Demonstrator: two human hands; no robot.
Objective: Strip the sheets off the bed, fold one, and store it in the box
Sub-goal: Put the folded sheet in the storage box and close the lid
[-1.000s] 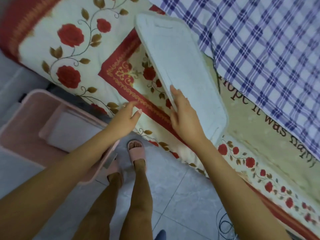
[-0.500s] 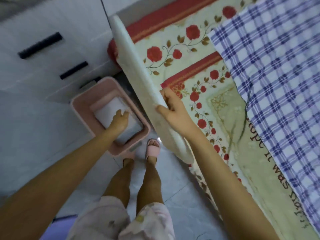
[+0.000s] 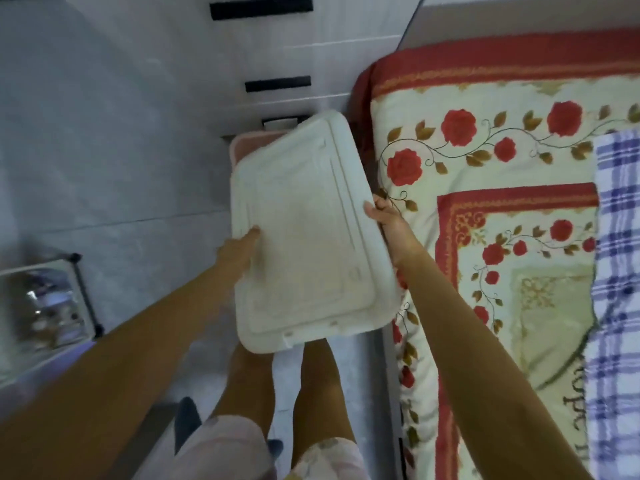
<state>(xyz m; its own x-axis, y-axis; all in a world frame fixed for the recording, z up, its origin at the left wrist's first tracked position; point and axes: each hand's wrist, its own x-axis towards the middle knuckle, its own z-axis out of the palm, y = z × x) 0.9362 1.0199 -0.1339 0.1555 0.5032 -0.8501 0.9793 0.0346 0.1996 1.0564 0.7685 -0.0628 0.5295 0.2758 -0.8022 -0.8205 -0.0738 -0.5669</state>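
Observation:
A white plastic box lid (image 3: 308, 237) is held flat over the pink box (image 3: 247, 142), of which only a far corner shows. My left hand (image 3: 237, 251) grips the lid's left edge and my right hand (image 3: 389, 220) grips its right edge. The box's contents are hidden under the lid. On the bed to the right lie a rose-patterned cream and red sheet (image 3: 485, 168) and a blue plaid sheet (image 3: 616, 271).
White drawers with black handles (image 3: 277, 84) stand behind the box. A clear-panelled rack (image 3: 45, 306) is at the left. Grey tiled floor (image 3: 121, 168) lies to the left; my legs and feet are below the lid.
The lid went from lying on the bed to upright in my right hand, then swung flat over the box. My left hand left the box's inside and took the lid's left edge.

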